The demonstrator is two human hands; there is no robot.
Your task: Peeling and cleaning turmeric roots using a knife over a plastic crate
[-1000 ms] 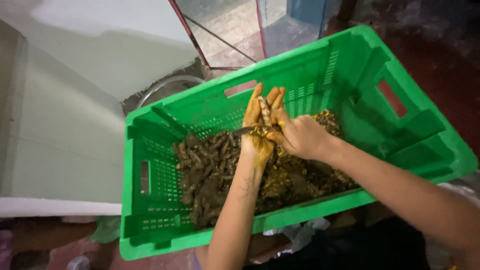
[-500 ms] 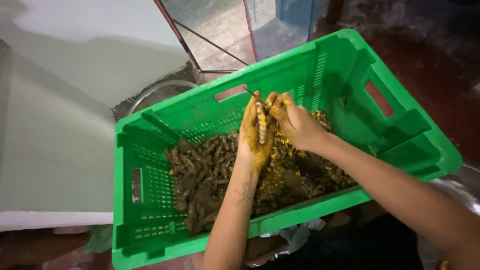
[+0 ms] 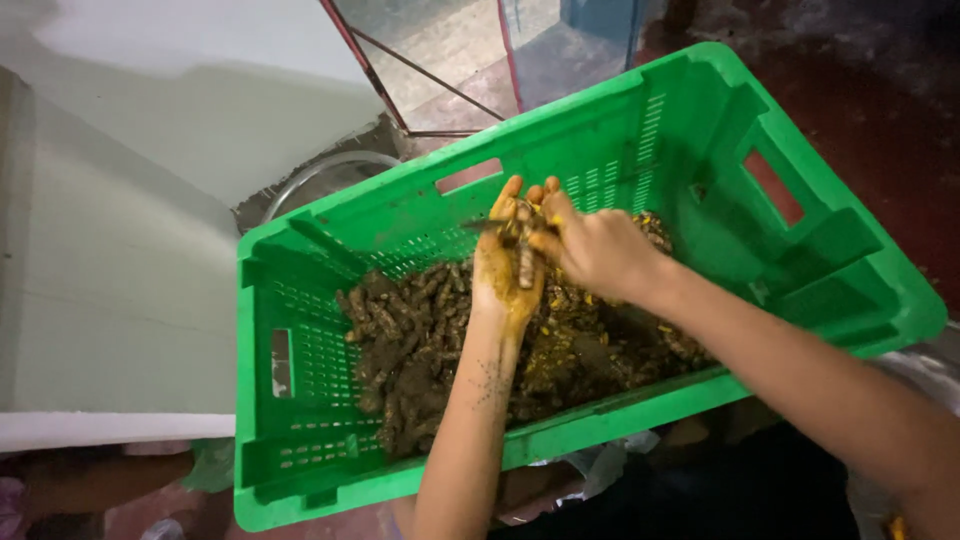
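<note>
A green plastic crate (image 3: 300, 470) holds a heap of brown, muddy turmeric roots (image 3: 410, 340), with yellow cut pieces on its right side. My left hand (image 3: 505, 270), stained yellow, holds one root finger (image 3: 526, 262) upright over the crate. My right hand (image 3: 595, 245) grips a small knife (image 3: 490, 226) whose blade lies across the top of that root. Both hands meet above the crate's middle.
A pale wall or slab (image 3: 110, 250) lies to the left. A round metal rim (image 3: 320, 170) shows behind the crate. Thin red metal bars (image 3: 400, 70) stand at the back. Dark reddish floor (image 3: 880, 110) is on the right.
The view has shifted a little and the crate sits lower right in frame. The hands stay together over the crate, working the knife on the held root.
</note>
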